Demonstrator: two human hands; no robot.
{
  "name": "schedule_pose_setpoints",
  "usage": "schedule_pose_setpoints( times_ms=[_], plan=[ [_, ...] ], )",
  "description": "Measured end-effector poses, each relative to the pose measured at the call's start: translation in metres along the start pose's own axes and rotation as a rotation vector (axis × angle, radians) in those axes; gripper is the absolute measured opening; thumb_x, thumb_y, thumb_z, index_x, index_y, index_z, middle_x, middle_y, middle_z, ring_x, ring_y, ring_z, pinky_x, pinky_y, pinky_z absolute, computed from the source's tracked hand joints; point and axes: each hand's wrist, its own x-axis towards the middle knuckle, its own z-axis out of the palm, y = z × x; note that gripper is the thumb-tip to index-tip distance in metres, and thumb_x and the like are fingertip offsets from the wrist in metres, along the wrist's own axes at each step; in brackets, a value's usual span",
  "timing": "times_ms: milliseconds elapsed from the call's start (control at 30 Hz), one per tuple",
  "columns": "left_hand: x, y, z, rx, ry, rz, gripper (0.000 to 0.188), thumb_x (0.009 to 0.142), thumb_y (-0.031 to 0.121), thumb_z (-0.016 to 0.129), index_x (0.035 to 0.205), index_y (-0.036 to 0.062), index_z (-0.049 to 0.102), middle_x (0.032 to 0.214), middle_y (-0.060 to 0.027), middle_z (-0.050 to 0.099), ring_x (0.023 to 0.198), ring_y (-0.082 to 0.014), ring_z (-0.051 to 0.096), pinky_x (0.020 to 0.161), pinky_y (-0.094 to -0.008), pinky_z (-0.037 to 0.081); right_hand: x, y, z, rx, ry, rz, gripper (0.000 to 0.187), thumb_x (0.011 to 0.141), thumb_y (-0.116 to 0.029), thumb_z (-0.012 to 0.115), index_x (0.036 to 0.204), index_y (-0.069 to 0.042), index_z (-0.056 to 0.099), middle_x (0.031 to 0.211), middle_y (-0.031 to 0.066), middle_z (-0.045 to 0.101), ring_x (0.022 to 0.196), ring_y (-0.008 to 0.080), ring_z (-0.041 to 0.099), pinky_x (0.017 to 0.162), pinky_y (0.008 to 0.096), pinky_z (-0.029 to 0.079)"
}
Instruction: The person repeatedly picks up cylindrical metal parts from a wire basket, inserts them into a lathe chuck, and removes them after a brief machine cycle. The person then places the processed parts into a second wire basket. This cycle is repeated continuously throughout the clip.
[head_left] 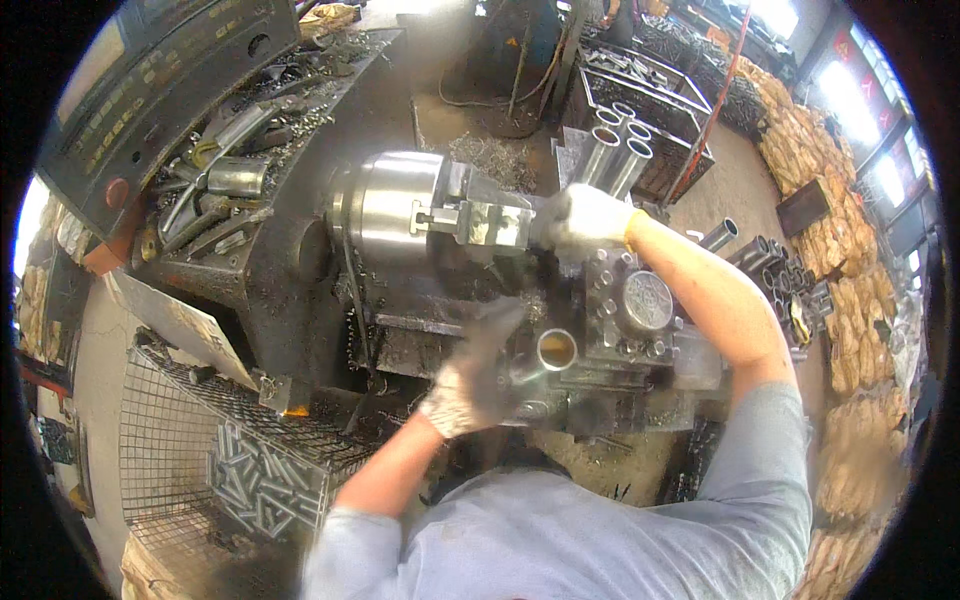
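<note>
My right hand [588, 220], in a pale work glove, is curled just beside the jaws of a lathe chuck [400, 195]. Its fingertips are dark and blurred, and what they grip is hidden. Lower down, my left hand [478, 382] wears a glove with dark fingers and a white cuff. Motion smears those fingers, so their hold cannot be read. Close to the left hand is the round open end of a metal tube or cup [557, 349], yellowish inside. Behind my right hand several shiny metal tubes [612, 160] stand tilted, open ends up. The tool post [645, 300] sits under my right forearm.
A wire basket [165, 430] at lower left holds many short metal tubes [260, 480]. Tools and metal chips lie on the lathe headstock [300, 130]. More tubes [770, 265] are stacked at right, before piled brown sacks [845, 330]. A metal crate [650, 90] stands at the back.
</note>
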Motion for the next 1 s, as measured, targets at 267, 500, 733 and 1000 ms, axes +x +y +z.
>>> schedule_pose_setpoints(
  times_ms=[267, 500, 733, 1000],
  plan=[
    [0.143, -0.069, -0.112, 1.28, -0.1, -0.08, 0.101, 0.061, 0.035, 0.092, 0.148, 0.0032, 0.051, 0.152, -0.0188, 0.055, 0.146, -0.0396, 0.047, 0.127, -0.0511, 0.03, 0.052, 0.031, -0.017, -0.472, -0.105, -0.169, 0.058, 0.074, -0.046, 0.082, 0.102, 0.004, 0.078, 0.098, 0.0186, 0.08, 0.085, 0.0315, 0.074, 0.08, 0.045, 0.059],
    [0.152, -0.086, -0.12, 1.239, -0.236, -0.136, 0.105, 0.062, 0.031, 0.09, 0.154, 0.0052, 0.046, 0.154, -0.0203, 0.053, 0.148, -0.0398, 0.047, 0.127, -0.0494, 0.033, 0.11, 0.088, -0.026, 0.127, -0.728, 0.102, 0.045, 0.09, -0.025, 0.08, 0.128, -0.001, 0.076, 0.132, 0.018, 0.074, 0.109, 0.0261, 0.076, 0.084, 0.0473, 0.066],
    [0.205, -0.081, -0.128, 1.125, -0.485, -0.331, 0.113, 0.058, 0.031, 0.097, 0.157, 0.0074, 0.046, 0.155, -0.0198, 0.055, 0.145, -0.037, 0.052, 0.121, -0.0479, 0.042, 0.053, 0.087, -0.026, -0.646, -0.213, 0.0, 0.057, 0.072, -0.053, 0.086, 0.091, 0.0, 0.078, 0.085, 0.0163, 0.078, 0.075, 0.0293, 0.074, 0.072, 0.0433, 0.059],
    [0.139, -0.055, -0.098, 0.873, 0.054, 0.011, 0.087, 0.079, 0.015, 0.088, 0.155, 0.0017, 0.048, 0.151, -0.0246, 0.058, 0.139, -0.0397, 0.058, 0.117, -0.0466, 0.048, -0.149, -0.003, -0.016, -0.966, 0.72, 0.09, 0.039, 0.073, -0.02, 0.078, 0.108, -0.002, 0.069, 0.094, 0.0237, 0.074, 0.08, 0.0412, 0.075, 0.073, 0.0486, 0.062]
  ],
)
